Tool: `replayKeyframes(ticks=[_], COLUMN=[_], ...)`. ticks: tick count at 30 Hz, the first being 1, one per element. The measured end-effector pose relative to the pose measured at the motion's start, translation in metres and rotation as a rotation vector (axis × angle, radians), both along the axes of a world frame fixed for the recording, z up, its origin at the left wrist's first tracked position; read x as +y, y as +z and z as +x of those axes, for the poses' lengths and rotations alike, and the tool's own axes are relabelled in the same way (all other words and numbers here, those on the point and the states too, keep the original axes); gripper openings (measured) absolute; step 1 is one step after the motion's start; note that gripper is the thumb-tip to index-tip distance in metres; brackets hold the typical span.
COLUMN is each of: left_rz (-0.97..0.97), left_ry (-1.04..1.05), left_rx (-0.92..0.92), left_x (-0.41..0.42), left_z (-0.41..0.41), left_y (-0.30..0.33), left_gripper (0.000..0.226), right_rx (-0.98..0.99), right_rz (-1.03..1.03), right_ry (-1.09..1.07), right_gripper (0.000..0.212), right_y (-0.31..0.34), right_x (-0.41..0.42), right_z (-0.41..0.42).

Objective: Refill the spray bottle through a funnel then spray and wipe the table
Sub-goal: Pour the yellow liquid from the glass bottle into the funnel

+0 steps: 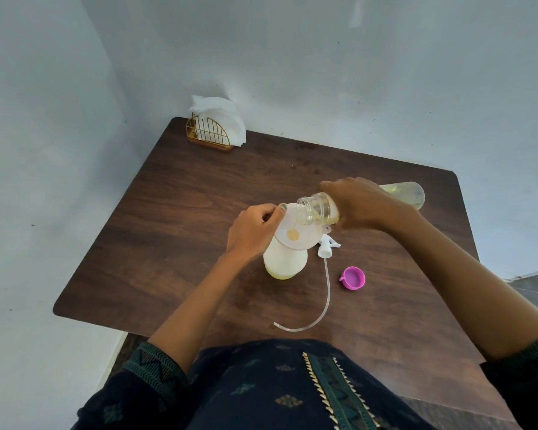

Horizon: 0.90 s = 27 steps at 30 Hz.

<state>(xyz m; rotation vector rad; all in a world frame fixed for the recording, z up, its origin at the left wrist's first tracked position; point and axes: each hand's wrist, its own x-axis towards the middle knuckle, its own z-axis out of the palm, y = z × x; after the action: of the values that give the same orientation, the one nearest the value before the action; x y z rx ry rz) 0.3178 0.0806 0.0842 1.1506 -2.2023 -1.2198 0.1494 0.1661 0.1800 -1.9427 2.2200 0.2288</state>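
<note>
A white spray bottle (284,260) stands mid-table with yellowish liquid low in it and a pale pink funnel (295,231) set in its neck. My left hand (253,229) pinches the funnel's left rim. My right hand (359,204) grips a clear refill bottle (407,193) tipped nearly flat, its open mouth over the funnel. Yellow liquid sits in the funnel's centre. The white trigger head (326,245) with its long clear tube lies on the table to the right of the bottle.
A purple cap (353,277) lies right of the tube on the dark wooden table (174,212). A gold wire holder (208,135) with white napkins stands at the far left corner. Blue walls close in on the back and left.
</note>
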Motion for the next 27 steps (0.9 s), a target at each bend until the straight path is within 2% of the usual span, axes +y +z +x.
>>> replayKeyframes(ticks=[27], left_rz=[-0.003], left_ry=[0.002], left_rx=[0.015], left_x=[-0.0021], left_z=[-0.0019], left_y=[-0.0081], left_gripper=[0.048], right_rx=[0.006], right_rz=[0.008], right_ry=[-0.001], right_gripper=[0.038], right_y=[-0.0027], right_x=[-0.0017], right_z=[0.0007])
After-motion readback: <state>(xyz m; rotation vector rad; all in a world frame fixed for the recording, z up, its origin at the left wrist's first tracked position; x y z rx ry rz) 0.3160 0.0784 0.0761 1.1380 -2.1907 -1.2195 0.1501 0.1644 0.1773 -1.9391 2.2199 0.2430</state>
